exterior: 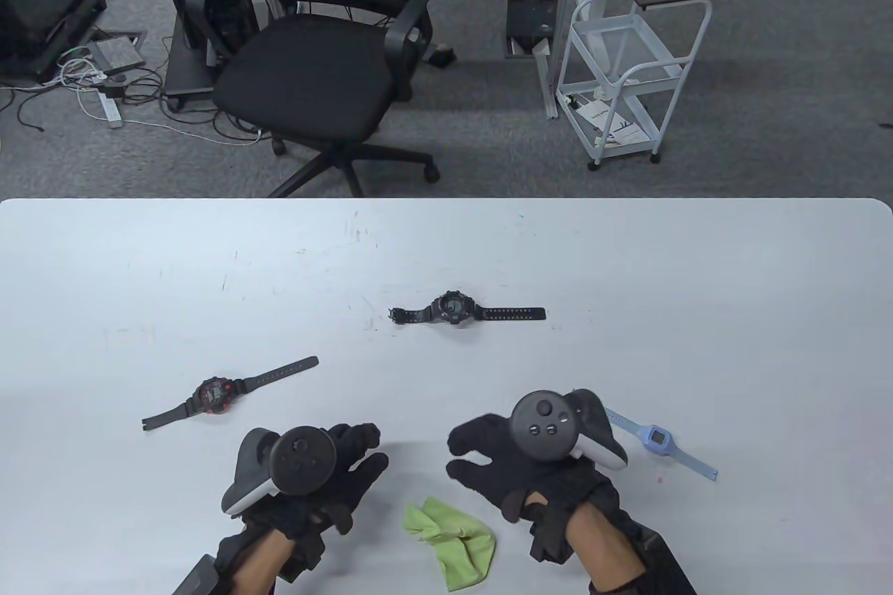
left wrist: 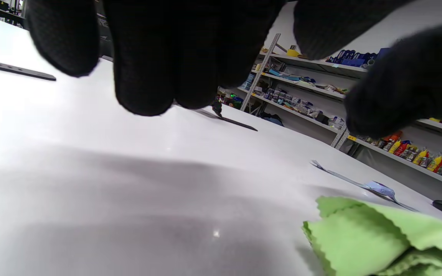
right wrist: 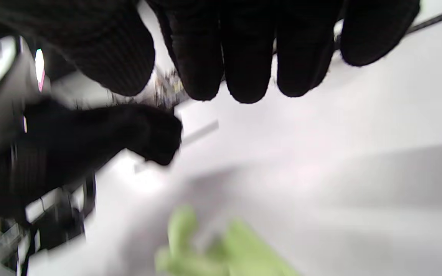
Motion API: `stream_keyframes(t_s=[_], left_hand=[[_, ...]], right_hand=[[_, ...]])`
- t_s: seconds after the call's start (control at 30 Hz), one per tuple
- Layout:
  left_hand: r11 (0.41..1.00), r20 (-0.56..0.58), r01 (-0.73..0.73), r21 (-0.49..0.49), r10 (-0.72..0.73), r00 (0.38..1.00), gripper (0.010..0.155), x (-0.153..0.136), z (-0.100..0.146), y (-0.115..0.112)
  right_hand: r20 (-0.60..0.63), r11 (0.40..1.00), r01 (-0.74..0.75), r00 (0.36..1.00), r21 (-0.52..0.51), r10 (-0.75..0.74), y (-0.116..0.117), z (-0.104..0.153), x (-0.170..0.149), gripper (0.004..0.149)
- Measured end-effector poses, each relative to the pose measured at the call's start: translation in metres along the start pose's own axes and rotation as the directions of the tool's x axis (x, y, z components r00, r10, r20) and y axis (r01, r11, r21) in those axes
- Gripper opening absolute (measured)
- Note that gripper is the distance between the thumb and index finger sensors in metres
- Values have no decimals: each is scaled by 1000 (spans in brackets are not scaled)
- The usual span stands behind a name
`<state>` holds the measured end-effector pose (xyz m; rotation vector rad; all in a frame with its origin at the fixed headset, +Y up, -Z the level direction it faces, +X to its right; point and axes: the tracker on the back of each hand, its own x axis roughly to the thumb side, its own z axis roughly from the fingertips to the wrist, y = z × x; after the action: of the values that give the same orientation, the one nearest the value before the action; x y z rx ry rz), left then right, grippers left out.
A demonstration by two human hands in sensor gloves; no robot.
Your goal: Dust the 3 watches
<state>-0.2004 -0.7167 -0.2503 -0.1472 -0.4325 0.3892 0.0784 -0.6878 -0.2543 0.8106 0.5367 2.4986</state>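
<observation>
Both hands hover over the white worktop (exterior: 628, 260), fingers loosely spread and grasping nothing: left hand (exterior: 328, 469) just left of the green cloth (exterior: 453, 543), right hand (exterior: 516, 462) just above and right of it. The cloth lies crumpled at the near edge. Black watch (exterior: 453, 309) lies well beyond the cloth; red watch (exterior: 215, 395) far left of it; blue watch (exterior: 657, 439) right of it, beside the right hand.

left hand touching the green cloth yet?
Apart. In the table view, bare white table shows between the left hand and the green cloth; the left wrist view shows the fingers above it, holding nothing.
</observation>
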Motion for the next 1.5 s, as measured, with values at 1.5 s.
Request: stream_keyframes(t_s=[1.5], left_hand=[[893, -235, -22, 450, 143, 961, 53, -74, 30, 71]], right_hand=[[349, 560, 815, 574, -150, -741, 10, -7, -70, 45]])
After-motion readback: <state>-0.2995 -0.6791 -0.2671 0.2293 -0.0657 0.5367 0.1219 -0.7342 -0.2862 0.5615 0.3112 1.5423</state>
